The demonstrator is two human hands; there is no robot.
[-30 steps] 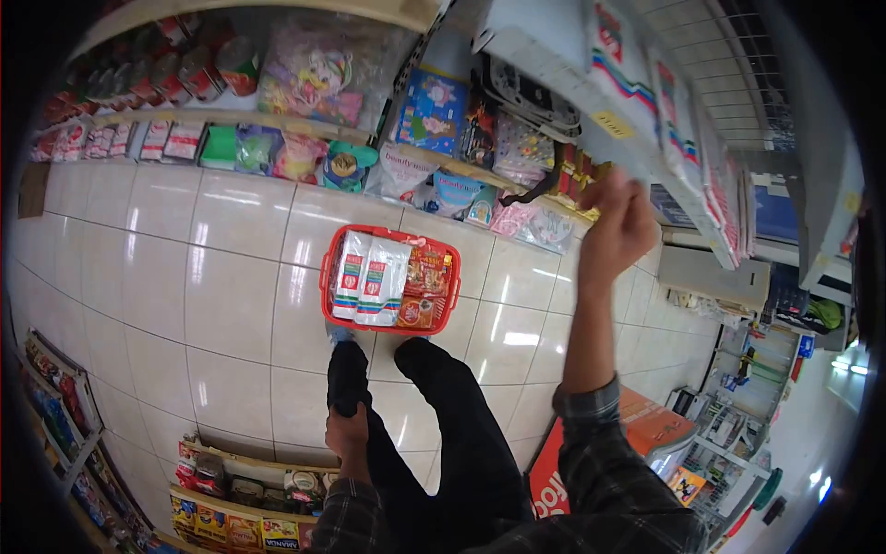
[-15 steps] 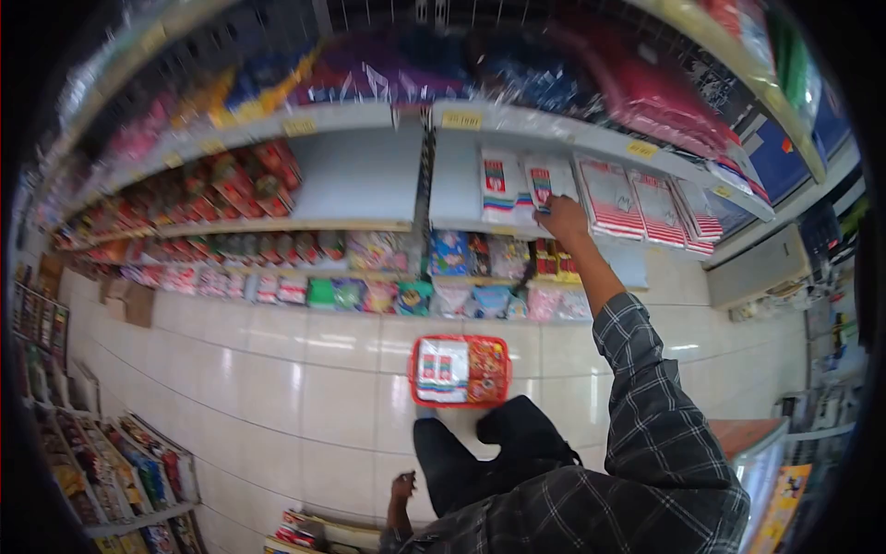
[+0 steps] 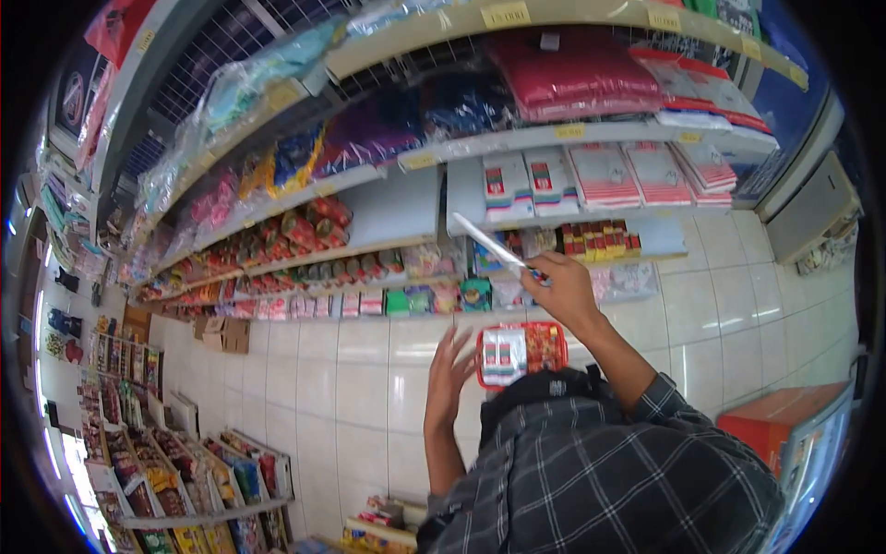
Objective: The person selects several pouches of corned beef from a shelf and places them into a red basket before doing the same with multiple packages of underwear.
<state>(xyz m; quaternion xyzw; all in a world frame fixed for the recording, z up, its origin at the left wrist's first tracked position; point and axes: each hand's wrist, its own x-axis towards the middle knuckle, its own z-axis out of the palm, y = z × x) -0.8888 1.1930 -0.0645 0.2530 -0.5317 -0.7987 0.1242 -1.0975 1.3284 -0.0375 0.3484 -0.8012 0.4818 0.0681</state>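
Note:
Pinched in my right hand (image 3: 561, 291) is a thin white package (image 3: 487, 242), seen nearly edge-on and held in front of the lower shelves. My left hand (image 3: 450, 377) is raised beside the basket with its fingers spread and nothing in them. On the floor between my arms stands a red basket (image 3: 560, 342), with white packs (image 3: 504, 358) on its left side and red-orange packets on its right. Two white packs with red and green labels (image 3: 506, 183) lie on the shelf (image 3: 466, 198), beside red-striped white packs (image 3: 604, 175).
Above are shelves of plastic-wrapped cloth, including a red bundle (image 3: 572, 74). Red-lidded jars (image 3: 314, 226) fill the left shelf. A cardboard box (image 3: 226, 333) sits on the floor at left, near a snack rack (image 3: 203, 512). An orange-topped case (image 3: 775, 411) stands at right.
My right hand has come down and back from the shelf with a white package in it. My left hand has risen from low down and opened. The view has shifted and turned.

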